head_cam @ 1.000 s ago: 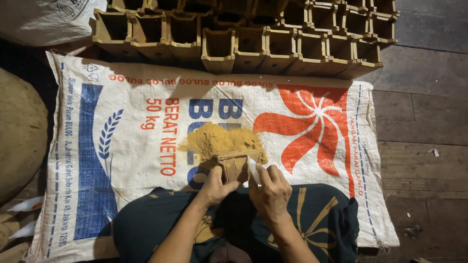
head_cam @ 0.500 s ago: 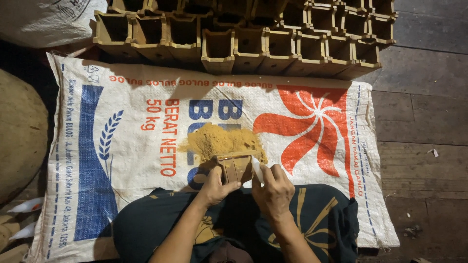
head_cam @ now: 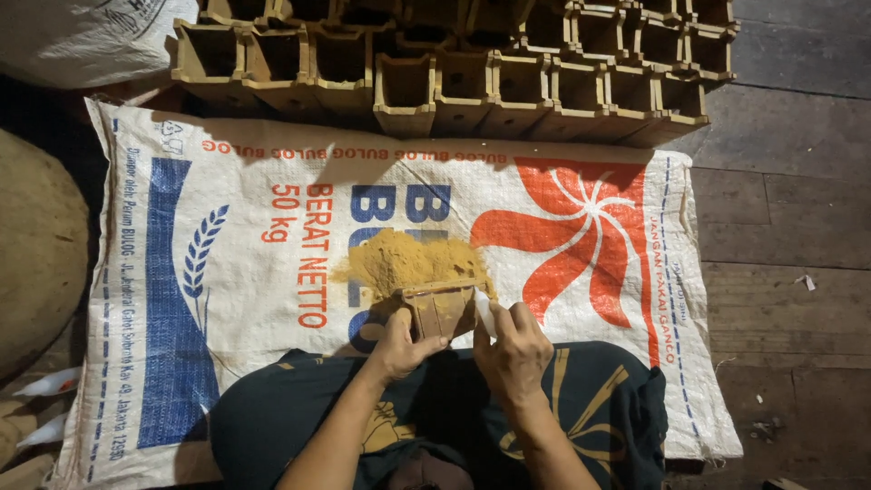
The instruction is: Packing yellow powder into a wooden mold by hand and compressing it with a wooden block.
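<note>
A: What is the left hand [head_cam: 399, 340] doing with that small brown square pot [head_cam: 442, 309]?

B: Its fingers are wrapping around the pot's left side, gripping it and tilting it so the mouth is facing away from the person, right at the edge of the heap of yellow-brown powder [head_cam: 410, 259]. Holding it there is probably keeping the powder within easy reach.

A: And the right hand [head_cam: 514, 349]?

B: It is closing on a small pale tool [head_cam: 484, 315], pressed against the pot's right side; what kind of tool, I cannot tell.

A: Why is the woven sack [head_cam: 272, 272] lying under everything?

B: It is likely serving as a mat, catching loose powder off the wooden floor [head_cam: 780, 227].

A: And the rows of pots [head_cam: 454, 54] beyond?

B: They are lying stacked along the sack's far edge, well apart from the hands.
</note>
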